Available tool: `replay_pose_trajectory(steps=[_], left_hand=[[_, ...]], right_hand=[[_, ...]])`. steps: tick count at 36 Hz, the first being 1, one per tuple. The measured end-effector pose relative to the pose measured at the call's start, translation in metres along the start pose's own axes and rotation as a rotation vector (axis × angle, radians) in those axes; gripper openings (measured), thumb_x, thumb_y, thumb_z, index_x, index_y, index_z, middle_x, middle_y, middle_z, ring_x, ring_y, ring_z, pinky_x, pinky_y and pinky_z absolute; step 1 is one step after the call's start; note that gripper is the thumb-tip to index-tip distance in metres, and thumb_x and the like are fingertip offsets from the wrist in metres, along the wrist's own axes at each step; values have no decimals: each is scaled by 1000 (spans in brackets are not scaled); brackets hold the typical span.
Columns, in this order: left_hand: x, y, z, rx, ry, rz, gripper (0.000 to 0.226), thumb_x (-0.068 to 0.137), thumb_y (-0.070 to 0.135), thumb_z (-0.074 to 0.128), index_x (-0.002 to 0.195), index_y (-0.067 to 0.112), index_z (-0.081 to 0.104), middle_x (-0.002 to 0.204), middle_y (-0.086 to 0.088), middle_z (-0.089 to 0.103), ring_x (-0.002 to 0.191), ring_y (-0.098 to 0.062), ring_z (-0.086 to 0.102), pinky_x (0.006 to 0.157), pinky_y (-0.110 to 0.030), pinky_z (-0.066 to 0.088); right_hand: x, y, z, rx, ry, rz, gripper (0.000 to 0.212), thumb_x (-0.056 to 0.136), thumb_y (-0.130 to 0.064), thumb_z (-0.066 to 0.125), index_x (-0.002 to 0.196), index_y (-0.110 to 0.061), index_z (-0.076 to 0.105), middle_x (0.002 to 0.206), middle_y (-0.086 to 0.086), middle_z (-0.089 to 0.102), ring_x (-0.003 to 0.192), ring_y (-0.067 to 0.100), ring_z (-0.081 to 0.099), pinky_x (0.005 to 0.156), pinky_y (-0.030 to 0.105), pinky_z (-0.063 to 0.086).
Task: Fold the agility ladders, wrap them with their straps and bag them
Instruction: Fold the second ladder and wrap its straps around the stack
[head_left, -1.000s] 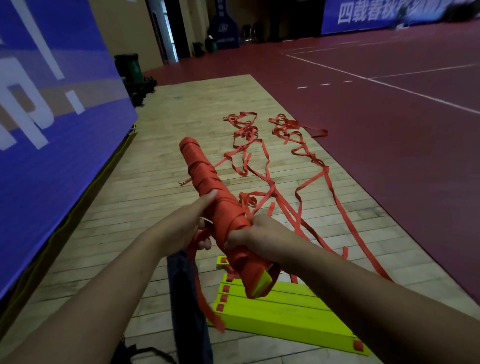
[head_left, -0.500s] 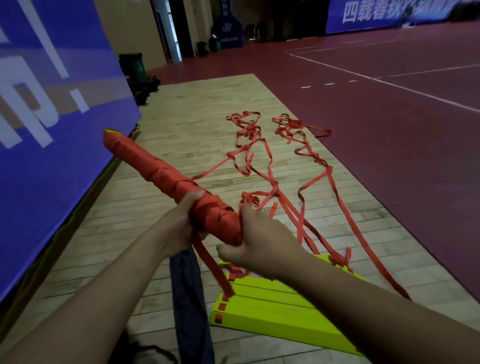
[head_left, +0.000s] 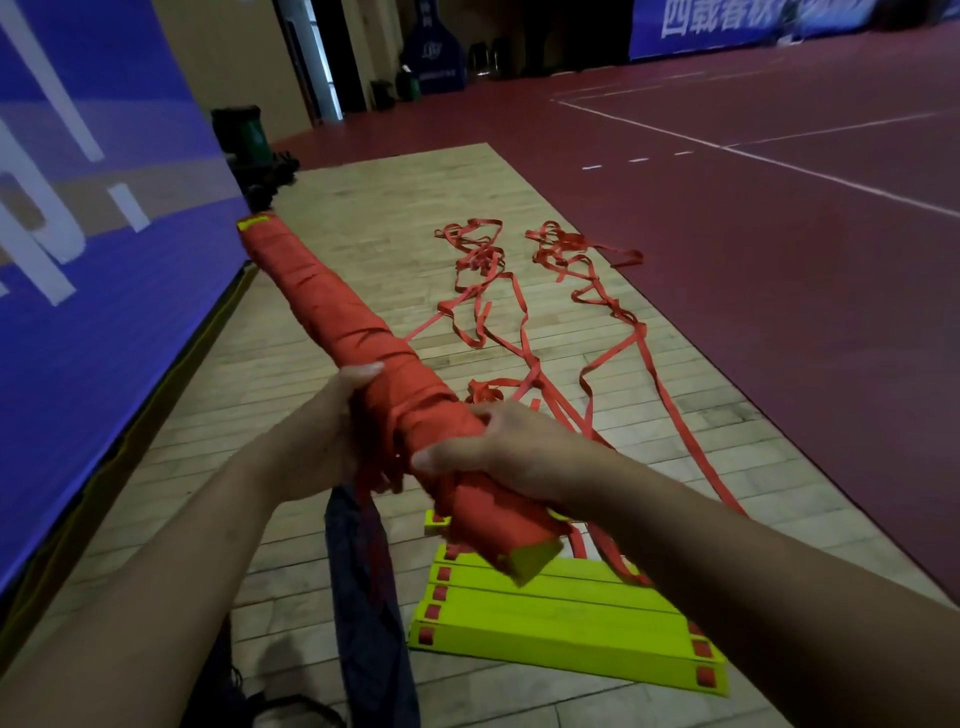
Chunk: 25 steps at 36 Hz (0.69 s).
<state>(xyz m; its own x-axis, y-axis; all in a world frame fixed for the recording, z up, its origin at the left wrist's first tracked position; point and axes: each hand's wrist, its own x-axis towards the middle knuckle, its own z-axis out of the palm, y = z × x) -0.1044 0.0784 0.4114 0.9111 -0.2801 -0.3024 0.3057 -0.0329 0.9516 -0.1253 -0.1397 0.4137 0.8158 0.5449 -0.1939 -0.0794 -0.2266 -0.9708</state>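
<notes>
Both hands hold a long red bundle (head_left: 332, 306) up in the air, above the wooden floor (head_left: 374, 228). It is a folded ladder with red strap wound all around it, and a bit of yellow peeks out at each end. The far end points up and to the left, toward the blue wall (head_left: 104, 291). The left hand (head_left: 327, 441) has its fingers curled around the middle of the bundle. The right hand (head_left: 504, 452) grips it nearer the low end. A dark bag (head_left: 363, 597) hangs just under the left hand. A stack of yellow rungs (head_left: 561, 629) lies flat near the close edge of the wood. Loose red straps (head_left: 519, 322) run from it along the right edge.
</notes>
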Motion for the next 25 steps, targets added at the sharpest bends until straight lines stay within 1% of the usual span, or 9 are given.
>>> replay_pose_trajectory(steps=[1,3,6,11,14,17,20,22,25], left_hand=[[-1,2,0,50,-15,-21,92,68,66,76,127,-2,54,106,-37,63,85,-43,63,75,-47,56],[-1,4,-1,130,8,-37,66,85,55,66,116,-3,53,74,-25,57,55,-26,54,48,-29,48],[1,1,1,126,20,-49,49,90,44,56,113,1,55,67,-12,53,48,-16,45,46,-21,40],[11,-12,22,112,142,-78,71,78,73,48,98,6,58,63,-6,54,47,-12,43,47,-19,37],[18,-21,29,49,254,-18,74,75,77,60,96,6,59,63,-6,54,48,-13,44,45,-21,37],[19,-23,25,42,310,56,65,69,68,72,89,7,58,59,-5,52,50,-15,44,48,-25,37],[16,-21,12,49,278,131,72,53,69,79,89,10,58,66,-7,54,61,-20,51,58,-28,43],[13,-17,9,54,214,189,79,45,71,82,90,11,58,70,-7,54,65,-21,51,59,-29,43],[8,-14,13,-4,121,216,80,54,64,81,105,7,60,95,-18,59,91,-34,55,86,-48,43]], right_hand=[[-1,0,-5,-158,52,-23,25,81,-30,83,97,-17,69,88,7,76,74,28,74,78,41,62],[-1,2,-13,-357,102,-38,35,78,-36,85,103,-19,68,89,6,75,77,26,74,78,43,63],[-2,3,-16,-513,163,-41,41,76,-38,85,106,-19,65,90,4,70,77,22,70,74,40,62],[-3,13,3,-1036,379,-134,44,86,-42,69,119,-20,49,93,-2,59,83,22,58,70,31,44],[-2,23,24,-1123,499,-185,44,95,-33,61,131,-18,39,95,2,56,81,24,56,72,35,47],[3,29,30,-1072,488,-223,49,96,-47,58,130,-18,37,100,4,61,84,25,61,75,37,52],[5,18,21,-667,346,-139,58,84,-75,53,113,-26,42,95,1,65,81,23,67,75,44,58],[3,6,11,-306,264,16,59,82,-74,61,111,-24,50,96,1,68,83,21,71,79,45,61],[-6,-6,2,168,-37,204,43,85,-53,71,102,-13,66,91,10,72,82,29,71,81,49,60]])
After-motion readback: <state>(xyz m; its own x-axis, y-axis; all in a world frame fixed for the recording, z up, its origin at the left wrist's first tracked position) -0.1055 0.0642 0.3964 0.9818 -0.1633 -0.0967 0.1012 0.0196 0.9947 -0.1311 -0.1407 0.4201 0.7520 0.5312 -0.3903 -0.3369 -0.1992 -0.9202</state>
